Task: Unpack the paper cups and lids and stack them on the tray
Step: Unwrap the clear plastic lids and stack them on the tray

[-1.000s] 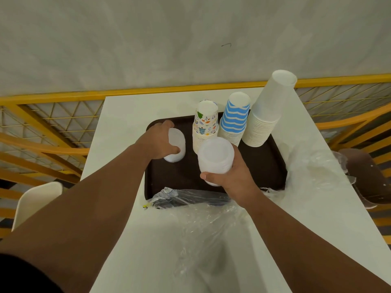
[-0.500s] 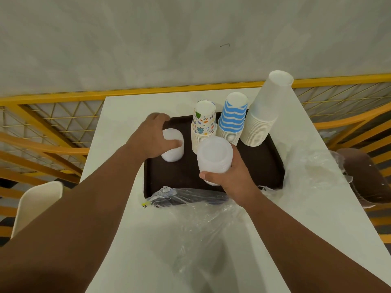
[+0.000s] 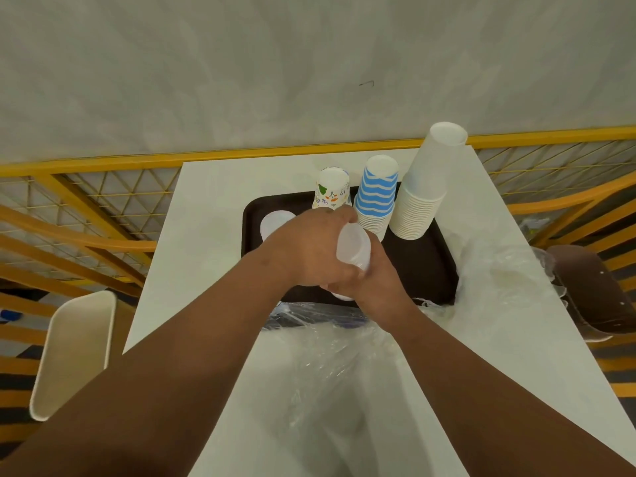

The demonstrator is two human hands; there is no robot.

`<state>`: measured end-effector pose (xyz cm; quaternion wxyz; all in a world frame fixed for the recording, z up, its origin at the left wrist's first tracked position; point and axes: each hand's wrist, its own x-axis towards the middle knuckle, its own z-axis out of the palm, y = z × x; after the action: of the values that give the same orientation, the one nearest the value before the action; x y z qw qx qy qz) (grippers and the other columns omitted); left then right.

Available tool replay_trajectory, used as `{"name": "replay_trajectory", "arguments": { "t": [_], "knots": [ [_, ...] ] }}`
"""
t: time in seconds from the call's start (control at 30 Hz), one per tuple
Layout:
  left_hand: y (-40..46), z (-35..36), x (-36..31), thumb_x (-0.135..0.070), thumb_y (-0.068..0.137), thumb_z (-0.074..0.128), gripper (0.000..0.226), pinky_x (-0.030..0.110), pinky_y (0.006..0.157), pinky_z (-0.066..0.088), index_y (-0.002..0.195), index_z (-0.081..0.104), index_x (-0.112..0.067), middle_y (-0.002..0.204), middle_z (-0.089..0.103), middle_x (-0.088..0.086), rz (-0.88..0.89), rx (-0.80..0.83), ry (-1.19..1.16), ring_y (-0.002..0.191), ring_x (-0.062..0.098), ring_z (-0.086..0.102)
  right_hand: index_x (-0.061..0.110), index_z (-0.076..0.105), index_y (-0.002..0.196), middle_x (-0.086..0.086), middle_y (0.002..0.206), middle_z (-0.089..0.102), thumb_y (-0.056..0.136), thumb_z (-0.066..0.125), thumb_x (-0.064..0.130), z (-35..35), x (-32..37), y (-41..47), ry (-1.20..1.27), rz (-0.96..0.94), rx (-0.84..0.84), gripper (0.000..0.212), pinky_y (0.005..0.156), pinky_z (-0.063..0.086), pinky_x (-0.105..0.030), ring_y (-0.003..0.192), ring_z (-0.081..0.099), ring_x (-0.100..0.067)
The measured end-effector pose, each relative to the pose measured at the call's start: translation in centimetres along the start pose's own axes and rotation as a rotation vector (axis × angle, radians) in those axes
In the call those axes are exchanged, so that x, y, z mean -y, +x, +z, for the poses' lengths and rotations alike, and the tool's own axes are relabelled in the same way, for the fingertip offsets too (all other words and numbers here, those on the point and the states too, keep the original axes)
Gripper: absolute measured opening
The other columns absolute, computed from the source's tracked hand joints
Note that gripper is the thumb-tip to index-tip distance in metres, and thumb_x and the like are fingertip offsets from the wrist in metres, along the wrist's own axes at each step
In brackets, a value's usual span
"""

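Both my hands grip translucent white plastic lid stack (image 3: 353, 249) over middle of dark brown tray (image 3: 423, 270): right hand (image 3: 375, 280) cradles from below, left hand (image 3: 309, 251) steadies top, keeping lids aligned. Smaller lid stack (image 3: 275, 222) rests at tray's left; three upside-down paper cup stacks (image 3: 375, 197) line tray's far edge, leaving front free.

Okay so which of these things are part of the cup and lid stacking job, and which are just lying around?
Job:
tray
plain white cups
blue striped cups
patterned cups
lid stack on tray
lid stack in both hands
plastic wrap

Lying about:
white chair
brown chair
yellow railing
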<state>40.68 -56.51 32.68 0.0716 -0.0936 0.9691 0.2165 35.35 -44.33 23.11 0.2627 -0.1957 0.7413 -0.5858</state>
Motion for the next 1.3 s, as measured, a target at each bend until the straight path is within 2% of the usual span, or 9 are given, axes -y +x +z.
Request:
{"name": "replay_trajectory", "arguments": {
  "t": [0.2,0.27,0.47,0.57,0.73,0.93,1.0,1.1,1.3],
  "knots": [
    [-0.2,-0.1,0.0,-0.049,0.076,0.076,0.082,0.024,0.086,0.037,0.143,0.033,-0.031,0.136,0.049,-0.006,-0.016,-0.031,-0.073,0.108,0.007,0.041,0.041,0.035,0.117,0.032,0.104,0.045,0.065,0.089,0.011,-0.3,-0.4,-0.2,0.009,-0.011,0.001,0.08,0.063,0.04,0.004,0.092,0.051,0.017],
    [-0.2,-0.2,0.1,-0.049,0.076,0.076,0.083,0.024,0.087,0.037,0.144,0.033,-0.03,0.136,0.049,-0.005,-0.011,-0.052,-0.075,0.112,0.01,0.044,0.043,0.038,0.112,0.03,0.107,0.047,0.065,0.089,0.01,-0.3,-0.5,-0.1,0.037,-0.018,0.002,0.077,0.065,0.042,0.002,0.095,0.051,0.017],
    [-0.5,-3.0,1.7,-0.05,0.07,0.079,0.081,0.021,0.085,0.035,0.138,0.044,-0.023,0.127,0.057,-0.001,0.021,-0.358,-0.132,0.108,0.016,0.054,0.043,0.046,0.123,0.016,0.12,0.058,0.054,0.094,0.014,0.2,-1.3,0.5,0.098,-0.051,-0.026,0.088,0.094,0.05,-0.026,0.115,0.054,-0.004],
    [0.3,-4.4,4.6,-0.042,0.072,0.081,0.077,0.023,0.084,0.034,0.137,0.044,-0.023,0.128,0.054,-0.002,-0.097,-0.435,-0.171,0.103,0.012,0.047,0.038,0.039,0.128,0.015,0.125,0.051,0.059,0.092,0.011,0.1,-1.2,0.7,0.057,-0.058,-0.025,0.09,0.1,0.045,-0.028,0.121,0.047,-0.009],
    [3.0,-2.7,10.3,-0.045,0.074,0.079,0.078,0.031,0.082,0.039,0.138,0.04,-0.022,0.133,0.052,0.005,-0.271,-0.277,-0.079,0.107,0.02,0.048,0.038,0.037,0.128,0.019,0.124,0.049,0.061,0.091,0.011,-0.2,-1.6,0.7,0.04,-0.036,-0.039,0.091,0.096,0.043,-0.023,0.119,0.047,-0.005],
    [5.2,1.1,13.1,-0.042,0.077,0.079,0.085,0.034,0.092,0.04,0.145,0.035,-0.017,0.142,0.047,0.011,-0.267,-0.078,-0.047,0.124,0.029,0.047,0.04,0.035,0.128,0.023,0.124,0.046,0.062,0.091,0.014,-0.4,-2.2,0.8,-0.021,-0.025,-0.037,0.09,0.099,0.04,-0.023,0.119,0.045,-0.002],
    [5.5,1.8,13.3,-0.04,0.077,0.079,0.088,0.036,0.098,0.04,0.147,0.033,-0.015,0.146,0.044,0.01,-0.266,-0.058,-0.047,0.128,0.029,0.044,0.04,0.034,0.128,0.019,0.125,0.046,0.063,0.09,0.014,-0.5,-2.2,0.9,-0.03,-0.019,-0.036,0.09,0.1,0.04,-0.023,0.12,0.044,-0.003],
    [5.8,2.5,13.5,-0.041,0.076,0.08,0.089,0.038,0.102,0.04,0.147,0.034,-0.015,0.146,0.043,0.009,-0.269,-0.057,-0.028,0.129,0.029,0.044,0.039,0.034,0.126,0.027,0.119,0.044,0.063,0.09,0.015,-0.5,-2.2,1.1,-0.051,-0.018,-0.033,0.088,0.093,0.038,-0.014,0.115,0.045,0.0],
    [6.1,3.1,13.7,-0.041,0.074,0.08,0.085,0.036,0.095,0.044,0.143,0.038,-0.015,0.139,0.048,0.01,-0.278,-0.054,-0.006,0.122,0.028,0.048,0.037,0.033,0.131,0.016,0.128,0.045,0.062,0.091,0.016,-0.5,-2.3,1.0,-0.046,-0.019,-0.034,0.093,0.101,0.039,-0.025,0.123,0.042,-0.005]
  ]
}}
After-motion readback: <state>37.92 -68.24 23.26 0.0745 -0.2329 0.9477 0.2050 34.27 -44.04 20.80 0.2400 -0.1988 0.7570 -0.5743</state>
